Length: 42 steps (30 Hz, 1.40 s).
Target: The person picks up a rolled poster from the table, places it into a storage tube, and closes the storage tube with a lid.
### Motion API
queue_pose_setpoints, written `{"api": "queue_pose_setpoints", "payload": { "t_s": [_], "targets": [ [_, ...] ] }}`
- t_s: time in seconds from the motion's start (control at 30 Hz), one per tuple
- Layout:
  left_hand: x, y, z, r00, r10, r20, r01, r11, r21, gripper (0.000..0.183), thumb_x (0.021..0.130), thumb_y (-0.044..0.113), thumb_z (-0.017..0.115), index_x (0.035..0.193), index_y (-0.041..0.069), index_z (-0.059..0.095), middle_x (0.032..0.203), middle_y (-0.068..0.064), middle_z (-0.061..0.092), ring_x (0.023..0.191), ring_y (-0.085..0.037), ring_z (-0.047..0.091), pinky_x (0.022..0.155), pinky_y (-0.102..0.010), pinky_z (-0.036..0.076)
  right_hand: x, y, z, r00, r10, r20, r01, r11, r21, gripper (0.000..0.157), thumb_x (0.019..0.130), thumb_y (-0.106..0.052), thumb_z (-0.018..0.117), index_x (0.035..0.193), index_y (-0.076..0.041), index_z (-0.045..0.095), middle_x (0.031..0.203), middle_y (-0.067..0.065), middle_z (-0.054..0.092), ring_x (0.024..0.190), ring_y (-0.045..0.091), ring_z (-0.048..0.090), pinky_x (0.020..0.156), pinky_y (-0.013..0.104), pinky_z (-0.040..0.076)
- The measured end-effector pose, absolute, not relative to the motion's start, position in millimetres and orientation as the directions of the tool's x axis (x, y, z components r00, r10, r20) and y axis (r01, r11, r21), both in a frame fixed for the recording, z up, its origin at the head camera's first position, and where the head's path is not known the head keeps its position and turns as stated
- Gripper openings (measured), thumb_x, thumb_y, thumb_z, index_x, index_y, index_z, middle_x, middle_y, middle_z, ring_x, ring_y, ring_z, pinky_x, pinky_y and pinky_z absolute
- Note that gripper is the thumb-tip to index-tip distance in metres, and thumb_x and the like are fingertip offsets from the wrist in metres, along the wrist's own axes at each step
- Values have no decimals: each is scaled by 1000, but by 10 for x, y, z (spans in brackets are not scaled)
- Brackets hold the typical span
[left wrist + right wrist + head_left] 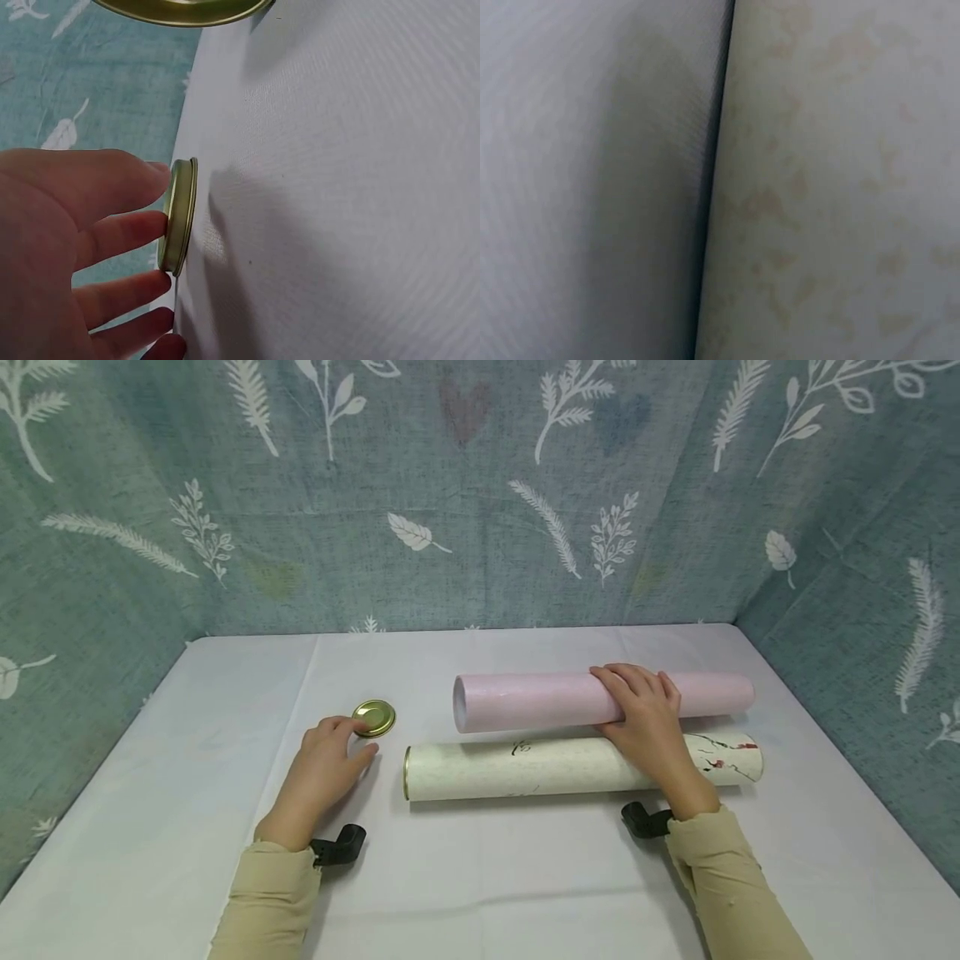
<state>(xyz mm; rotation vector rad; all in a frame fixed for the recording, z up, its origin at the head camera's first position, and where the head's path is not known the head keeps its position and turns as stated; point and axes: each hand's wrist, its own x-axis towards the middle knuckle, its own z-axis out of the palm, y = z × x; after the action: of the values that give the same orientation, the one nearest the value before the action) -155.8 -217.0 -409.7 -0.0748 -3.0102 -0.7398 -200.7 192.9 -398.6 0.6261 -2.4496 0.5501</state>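
Observation:
A round gold metal lid (374, 717) is at the left of the tubes. My left hand (318, 774) reaches to it with loosely bent fingers. In the left wrist view, the thumb and index fingertips are right at the lid (178, 216), which shows edge-on. My right hand (647, 718) grips a pink paper roll (532, 700), its fingers over the top and thumb on the near side. Below that wrist lies a cream cardboard tube (510, 772) with a gold rim and branch pattern. The right wrist view shows only the tube's blotched surface (832, 195) and cloth.
A white cloth covers the table (480, 877). Patterned grey-green fabric (480, 568) hangs behind it and at both sides. Black wrist mounts (339, 845) sit at both cuffs. The pink roll lies just beyond the cream tube, nearly parallel.

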Motion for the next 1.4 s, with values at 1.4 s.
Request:
{"api": "queue_pose_setpoints", "payload": {
  "t_s": [1.4],
  "targets": [
    [-1534,-2060,-4057,-992,95,87,120,933,338,26,76,28,70,66,15,50,113,-9,55,97,-35,46,66,-43,40,-1996,1920,-3982,-750,-306,587,-523,818,-240,73,61,-13,82,125,-22,50,123,2,47,117,25,37,96,55,13]
  ]
}}
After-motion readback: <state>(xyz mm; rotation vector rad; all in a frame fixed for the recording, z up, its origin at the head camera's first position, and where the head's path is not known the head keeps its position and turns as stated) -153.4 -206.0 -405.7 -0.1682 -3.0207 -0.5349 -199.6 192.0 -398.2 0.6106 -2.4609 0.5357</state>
